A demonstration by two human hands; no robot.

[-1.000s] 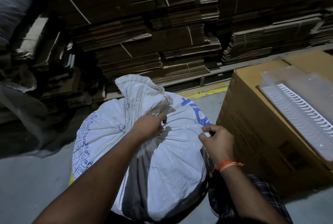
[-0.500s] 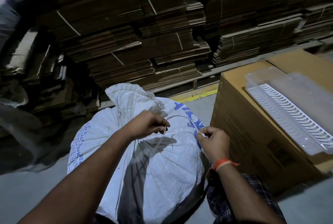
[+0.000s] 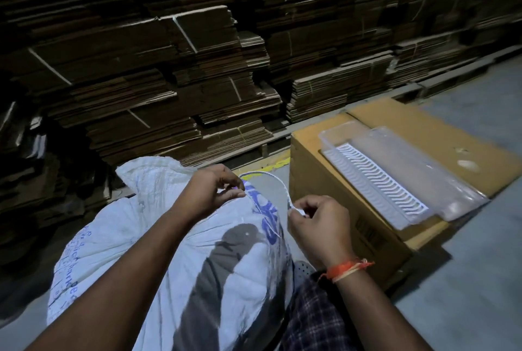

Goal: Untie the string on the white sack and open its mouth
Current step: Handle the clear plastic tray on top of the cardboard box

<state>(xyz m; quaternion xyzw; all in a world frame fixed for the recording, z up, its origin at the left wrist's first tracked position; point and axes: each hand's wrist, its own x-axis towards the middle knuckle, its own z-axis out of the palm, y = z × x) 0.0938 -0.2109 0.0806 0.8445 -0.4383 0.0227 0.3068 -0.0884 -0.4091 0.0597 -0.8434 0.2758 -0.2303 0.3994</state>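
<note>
Stacks of flattened cardboard (image 3: 175, 73) bound with pale straps are filling the whole far side of a dim storeroom, rising from a grey concrete floor (image 3: 466, 294) with a strip of yellow paint (image 3: 275, 164) showing at the foot of the stacks. The white sack (image 3: 158, 237), woven and printed with blue lettering, is sitting on the floor at the near left, bulging and leaning against the person's checked trouser leg (image 3: 316, 319). Its gathered mouth is poking up at the far end, towards the cardboard stacks.

The left hand (image 3: 210, 193) is hovering over the top of the sack, thumb and forefinger closed in a pinch on one end of the string (image 3: 278, 181). The right hand (image 3: 319, 226), wearing an orange thread band (image 3: 346, 268) at the wrist, is pinching the other end between thumb and fingertips, the remaining fingers curled in. The thin white string is arching up and away between the two hands in a loose loop above the sack's right shoulder; whether it is running around the sack's neck cannot be told.

Just right of the sack, a brown cardboard box (image 3: 339, 209) is standing on the floor. On its top a clear plastic tray (image 3: 401, 164) with a white ribbed insert is lying slantwise, its near corner overhanging the right edge of the box.
</note>
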